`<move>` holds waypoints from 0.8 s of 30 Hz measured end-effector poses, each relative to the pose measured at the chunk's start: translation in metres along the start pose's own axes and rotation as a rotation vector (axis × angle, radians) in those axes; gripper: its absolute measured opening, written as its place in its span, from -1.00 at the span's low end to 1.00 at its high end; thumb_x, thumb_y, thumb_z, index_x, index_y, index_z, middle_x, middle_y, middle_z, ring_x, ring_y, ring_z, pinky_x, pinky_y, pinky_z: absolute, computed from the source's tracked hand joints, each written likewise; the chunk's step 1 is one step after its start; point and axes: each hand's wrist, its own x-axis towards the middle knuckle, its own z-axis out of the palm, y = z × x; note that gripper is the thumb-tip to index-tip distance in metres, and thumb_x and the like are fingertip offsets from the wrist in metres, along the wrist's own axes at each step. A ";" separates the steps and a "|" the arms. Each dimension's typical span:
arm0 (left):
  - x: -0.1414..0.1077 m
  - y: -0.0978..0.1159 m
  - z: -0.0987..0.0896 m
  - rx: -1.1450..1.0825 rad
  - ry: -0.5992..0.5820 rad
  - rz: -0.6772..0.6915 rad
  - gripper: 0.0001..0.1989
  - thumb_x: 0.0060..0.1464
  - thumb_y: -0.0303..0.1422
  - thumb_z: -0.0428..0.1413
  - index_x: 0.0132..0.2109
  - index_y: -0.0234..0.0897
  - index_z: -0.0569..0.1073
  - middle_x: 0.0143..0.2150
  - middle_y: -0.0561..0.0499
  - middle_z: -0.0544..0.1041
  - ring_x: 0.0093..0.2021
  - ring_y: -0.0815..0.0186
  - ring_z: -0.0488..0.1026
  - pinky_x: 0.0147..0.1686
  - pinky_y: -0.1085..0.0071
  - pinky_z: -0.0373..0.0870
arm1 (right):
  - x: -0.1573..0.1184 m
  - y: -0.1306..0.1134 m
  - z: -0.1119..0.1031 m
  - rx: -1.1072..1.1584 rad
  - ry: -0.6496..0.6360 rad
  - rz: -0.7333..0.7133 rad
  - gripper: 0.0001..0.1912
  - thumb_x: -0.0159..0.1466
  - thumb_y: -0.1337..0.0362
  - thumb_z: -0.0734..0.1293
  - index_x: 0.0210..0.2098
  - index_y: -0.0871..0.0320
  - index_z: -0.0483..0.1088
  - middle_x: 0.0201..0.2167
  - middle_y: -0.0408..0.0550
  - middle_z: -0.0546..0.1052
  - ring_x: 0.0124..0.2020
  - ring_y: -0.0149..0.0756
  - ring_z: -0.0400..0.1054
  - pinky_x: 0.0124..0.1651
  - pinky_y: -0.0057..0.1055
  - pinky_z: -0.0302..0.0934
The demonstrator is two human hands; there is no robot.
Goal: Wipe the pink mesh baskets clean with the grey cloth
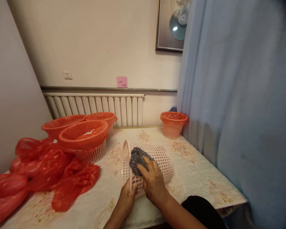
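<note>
A pale pink plastic basket (163,159) with a grid of holes lies on its side on the table, its rim facing left. My left hand (126,201) grips the lower part of that rim, with the thumb on the wall and the other fingers partly hidden. Against the upper side of the basket, my right hand (154,181) presses a dark grey cloth (138,160), its fingers bent over the bunched fabric.
Several baskets lined with red plastic bags stand at the back left, including a near one (84,144); another lined basket (173,125) is at the back right. Crumpled red bags (57,171) cover the left side of the flowered tablecloth (190,190). A blue curtain (240,111) hangs along the right.
</note>
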 end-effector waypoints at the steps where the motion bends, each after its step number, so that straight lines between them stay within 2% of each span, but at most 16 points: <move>1: 0.001 0.000 0.000 0.003 -0.002 -0.013 -0.54 0.07 -0.15 0.11 0.02 -0.37 0.47 0.04 -0.19 0.56 0.12 0.01 0.42 0.19 0.15 0.24 | 0.005 0.008 0.000 -0.031 0.001 0.000 -0.49 0.18 0.52 0.21 0.07 0.01 0.38 0.23 0.02 0.24 -0.05 -0.13 0.20 0.00 -0.16 0.21; 5: 0.004 0.002 0.001 0.031 0.006 -0.057 -0.57 0.09 -0.18 0.09 0.02 -0.36 0.47 0.00 -0.18 0.58 0.06 0.01 0.46 0.13 0.14 0.30 | 0.016 0.048 0.005 -0.130 0.013 0.093 -0.51 0.19 0.52 0.21 0.05 0.00 0.40 0.19 0.01 0.30 -0.04 -0.13 0.20 0.00 -0.20 0.20; 10: 0.005 0.000 0.001 0.068 0.017 -0.091 -0.59 0.06 -0.16 0.10 -0.04 -0.36 0.51 -0.03 -0.19 0.59 0.01 0.00 0.49 0.13 0.10 0.31 | 0.001 0.109 0.012 -0.219 0.099 0.329 -0.48 0.15 0.56 0.19 0.03 0.05 0.43 0.13 0.02 0.36 -0.06 -0.15 0.23 -0.02 -0.25 0.22; 14: 0.007 -0.002 0.001 0.087 0.021 -0.102 -0.59 0.06 -0.18 0.12 -0.03 -0.36 0.50 -0.02 -0.19 0.59 0.08 -0.01 0.45 0.17 0.08 0.25 | -0.010 0.132 0.013 -0.240 0.122 0.440 -0.47 0.13 0.57 0.17 0.02 0.10 0.45 0.11 0.05 0.37 -0.05 -0.13 0.25 -0.02 -0.24 0.23; 16: 0.008 -0.002 0.001 0.098 0.017 -0.113 -0.59 0.06 -0.18 0.11 -0.02 -0.37 0.49 -0.01 -0.20 0.58 0.10 0.00 0.43 0.19 0.09 0.24 | -0.011 0.129 0.014 -0.223 0.115 0.456 -0.47 0.14 0.58 0.16 0.03 0.11 0.44 0.12 0.05 0.35 -0.04 -0.11 0.23 0.00 -0.22 0.22; 19: 0.009 -0.006 0.001 0.109 -0.008 -0.116 -0.56 0.09 -0.14 0.09 -0.01 -0.39 0.48 -0.01 -0.22 0.58 0.12 -0.02 0.42 0.17 0.08 0.26 | -0.012 0.109 0.017 -0.174 0.115 0.415 -0.44 0.14 0.59 0.14 0.06 0.13 0.41 0.15 0.07 0.32 0.00 -0.09 0.20 0.05 -0.18 0.20; 24: 0.010 -0.015 0.001 0.057 -0.038 -0.111 -0.50 0.10 -0.06 0.07 0.00 -0.39 0.46 -0.04 -0.20 0.60 0.09 -0.02 0.45 0.14 0.10 0.31 | -0.018 0.050 0.021 -0.019 0.121 0.167 -0.44 0.15 0.57 0.15 0.09 0.11 0.37 0.22 0.10 0.21 0.03 -0.08 0.16 0.06 -0.09 0.18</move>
